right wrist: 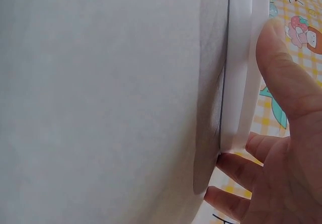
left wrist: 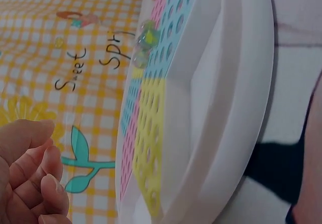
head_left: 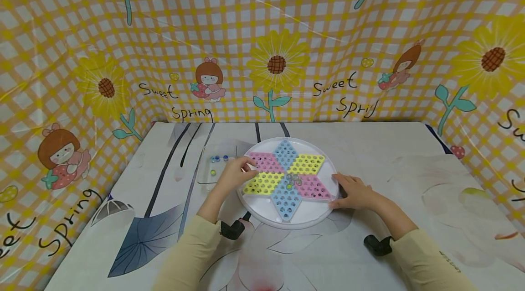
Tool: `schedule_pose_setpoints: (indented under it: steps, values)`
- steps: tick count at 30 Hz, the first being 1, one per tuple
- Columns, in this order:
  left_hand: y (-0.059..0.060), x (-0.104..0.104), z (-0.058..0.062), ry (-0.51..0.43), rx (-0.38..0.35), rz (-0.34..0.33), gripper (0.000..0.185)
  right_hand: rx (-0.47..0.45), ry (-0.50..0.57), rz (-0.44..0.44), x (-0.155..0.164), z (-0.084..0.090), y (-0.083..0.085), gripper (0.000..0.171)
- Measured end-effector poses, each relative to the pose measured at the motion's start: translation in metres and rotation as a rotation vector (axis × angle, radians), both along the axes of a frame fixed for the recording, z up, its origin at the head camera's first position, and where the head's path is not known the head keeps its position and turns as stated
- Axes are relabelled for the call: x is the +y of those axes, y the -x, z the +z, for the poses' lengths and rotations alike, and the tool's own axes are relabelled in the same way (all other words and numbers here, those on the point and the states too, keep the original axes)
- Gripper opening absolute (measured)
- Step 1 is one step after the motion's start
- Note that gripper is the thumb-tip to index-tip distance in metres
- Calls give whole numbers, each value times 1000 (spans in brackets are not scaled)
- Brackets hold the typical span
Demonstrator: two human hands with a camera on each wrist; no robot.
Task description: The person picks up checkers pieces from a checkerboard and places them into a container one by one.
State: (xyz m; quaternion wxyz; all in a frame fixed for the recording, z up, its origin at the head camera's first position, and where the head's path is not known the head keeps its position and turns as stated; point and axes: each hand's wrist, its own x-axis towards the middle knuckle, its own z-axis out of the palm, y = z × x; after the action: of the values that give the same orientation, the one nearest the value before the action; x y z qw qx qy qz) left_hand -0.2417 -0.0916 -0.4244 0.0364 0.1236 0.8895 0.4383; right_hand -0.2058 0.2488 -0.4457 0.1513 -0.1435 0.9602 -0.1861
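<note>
A round white Chinese checkers board (head_left: pixel 262 211) with a pink, yellow and blue star of holes lies on the table. Several glass marbles (head_left: pixel 292 179) cluster near its middle; one is yellow-green. My left hand (head_left: pixel 237 174) hovers over the board's left edge, its fingers loosely bent and the thumb apart from them; no marble shows between them. In the left wrist view that hand (left wrist: pixel 32 176) appears at the lower left. My right hand (head_left: pixel 353 192) rests against the right rim, fingers spread along it. The right wrist view shows its thumb (right wrist: pixel 279 63) on the rim.
Left of the board, partly behind my left hand, stands a clear plastic box (head_left: pixel 202 177) with a few blue marbles (head_left: pixel 218 158) and a yellow-green marble (head_left: pixel 213 173). A checked cloth (head_left: pixel 229 17) hangs behind the patterned tabletop (head_left: pixel 385 149).
</note>
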Motion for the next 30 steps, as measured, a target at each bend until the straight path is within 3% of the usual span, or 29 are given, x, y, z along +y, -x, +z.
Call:
schedule_pose_setpoints:
  steps: [7,19,30]
  values:
    - [-3,16,-3,30,5,-65,21,4,-3,3,0,1,0,95]
    - [-8,41,-7,-9,10,-149,24,8,-5,6,1,0,1,95]
    - [-12,67,-20,-1,-65,-80,21,-15,7,-1,-1,0,1,97]
